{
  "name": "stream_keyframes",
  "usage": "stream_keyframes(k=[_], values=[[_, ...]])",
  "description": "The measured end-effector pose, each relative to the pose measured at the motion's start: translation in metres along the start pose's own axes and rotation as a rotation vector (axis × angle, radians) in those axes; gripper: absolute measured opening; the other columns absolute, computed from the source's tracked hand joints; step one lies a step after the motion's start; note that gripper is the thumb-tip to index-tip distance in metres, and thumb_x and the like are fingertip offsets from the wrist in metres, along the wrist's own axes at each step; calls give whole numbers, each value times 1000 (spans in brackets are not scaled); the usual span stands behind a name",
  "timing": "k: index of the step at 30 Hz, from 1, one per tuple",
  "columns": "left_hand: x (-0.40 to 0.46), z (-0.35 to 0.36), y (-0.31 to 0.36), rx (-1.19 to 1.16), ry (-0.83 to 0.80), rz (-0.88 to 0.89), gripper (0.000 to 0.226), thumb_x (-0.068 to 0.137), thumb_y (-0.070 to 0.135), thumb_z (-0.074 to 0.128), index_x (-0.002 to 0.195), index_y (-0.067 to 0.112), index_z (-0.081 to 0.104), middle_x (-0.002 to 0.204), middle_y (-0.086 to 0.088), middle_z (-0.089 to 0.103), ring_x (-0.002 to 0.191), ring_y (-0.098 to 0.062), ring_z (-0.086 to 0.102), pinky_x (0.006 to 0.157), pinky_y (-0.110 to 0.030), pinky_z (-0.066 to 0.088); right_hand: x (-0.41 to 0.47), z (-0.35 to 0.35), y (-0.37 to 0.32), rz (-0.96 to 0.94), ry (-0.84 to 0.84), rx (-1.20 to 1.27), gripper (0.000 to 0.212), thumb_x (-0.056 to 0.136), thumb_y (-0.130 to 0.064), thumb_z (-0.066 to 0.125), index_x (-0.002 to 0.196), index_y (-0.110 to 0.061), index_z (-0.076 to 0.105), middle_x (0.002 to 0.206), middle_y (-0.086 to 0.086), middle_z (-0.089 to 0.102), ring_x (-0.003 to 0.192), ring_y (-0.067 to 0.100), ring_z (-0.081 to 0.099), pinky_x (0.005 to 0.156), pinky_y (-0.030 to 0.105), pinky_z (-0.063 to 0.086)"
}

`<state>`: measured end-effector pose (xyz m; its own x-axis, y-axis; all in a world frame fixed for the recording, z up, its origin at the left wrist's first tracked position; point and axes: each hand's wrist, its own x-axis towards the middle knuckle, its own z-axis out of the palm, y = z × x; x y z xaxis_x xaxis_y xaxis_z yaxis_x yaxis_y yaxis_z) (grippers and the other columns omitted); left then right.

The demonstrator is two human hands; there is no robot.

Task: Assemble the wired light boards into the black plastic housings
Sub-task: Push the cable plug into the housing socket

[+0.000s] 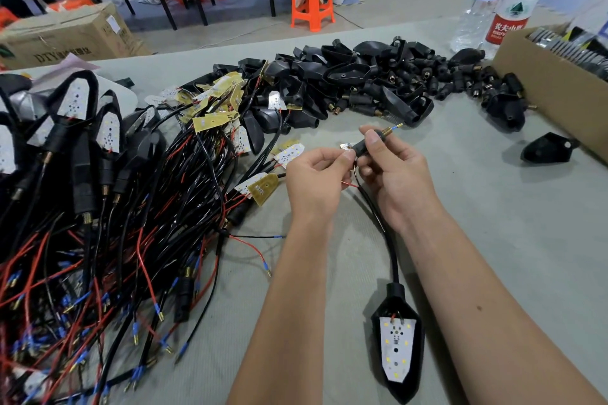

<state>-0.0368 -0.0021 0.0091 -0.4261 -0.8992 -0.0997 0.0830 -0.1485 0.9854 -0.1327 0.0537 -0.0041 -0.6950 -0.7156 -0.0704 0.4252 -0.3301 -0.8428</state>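
two hands meet above the counter (460, 207), working on one small black housing (365, 145). the right hand (391, 174) has its fingers (373, 141) clamped on the housing's neck, threaded brass end aimed up and to the right with a blue-tipped wire (397, 126) poking out of it. its long axis runs from lower left to upper right. the left hand (316, 179) sits just to the left, fingers pinched together on the light board (346, 146) at the housing's open mouth, so the board lies left of the right hand and closer to the left one. red and black leads (353, 182) loop below. my guess: the board gets pushed rightward along that axis into the shell. a finished unit (396, 344) lies near the right forearm, pointing towards the camera.
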Motion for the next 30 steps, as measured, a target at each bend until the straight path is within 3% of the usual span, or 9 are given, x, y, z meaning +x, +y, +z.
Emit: stream_keyframes(k=[4,7,11,14,22,30], values=[[3,-5,3,54,-87,-24,15,98,15,67,93,17,81,71,14,69,67,-1,58,77,-28,56,1,0,-1,-15,45,65,15,99,-12,66,111,-7,73,81,4,64,63,11,52,59,18,47],[7,-12,3,91,-143,-50,25,99,4,60,102,18,81,65,21,66,64,3,57,84,-29,58,3,-1,-1,-13,60,86,17,99,-11,66,114,-6,72,81,3,64,63,11,54,60,18,48],[4,-12,1,46,-95,-7,18,93,-3,68,107,4,77,75,3,71,63,-3,62,68,-21,58,2,-1,0,-7,4,-2,14,101,-11,64,111,-8,72,76,0,65,60,9,54,59,18,48],[2,-10,0,-21,-24,16,12,87,-5,75,96,1,69,77,-10,72,64,-12,68,64,-22,58,1,0,1,0,-33,-75,14,102,-12,63,113,-9,72,72,-2,63,58,8,53,57,19,49],[5,-13,-1,-7,-85,-61,5,92,2,73,87,3,74,78,-9,72,69,-13,68,72,-25,62,2,1,1,-17,5,-3,12,101,-10,64,108,-6,72,78,3,65,62,11,56,58,20,48],[2,-10,-4,20,-23,7,6,92,2,73,86,5,74,71,-5,72,67,-12,70,68,-24,60,3,-2,2,14,-48,-53,17,100,-11,64,113,-3,71,84,10,64,64,13,56,58,20,48]])
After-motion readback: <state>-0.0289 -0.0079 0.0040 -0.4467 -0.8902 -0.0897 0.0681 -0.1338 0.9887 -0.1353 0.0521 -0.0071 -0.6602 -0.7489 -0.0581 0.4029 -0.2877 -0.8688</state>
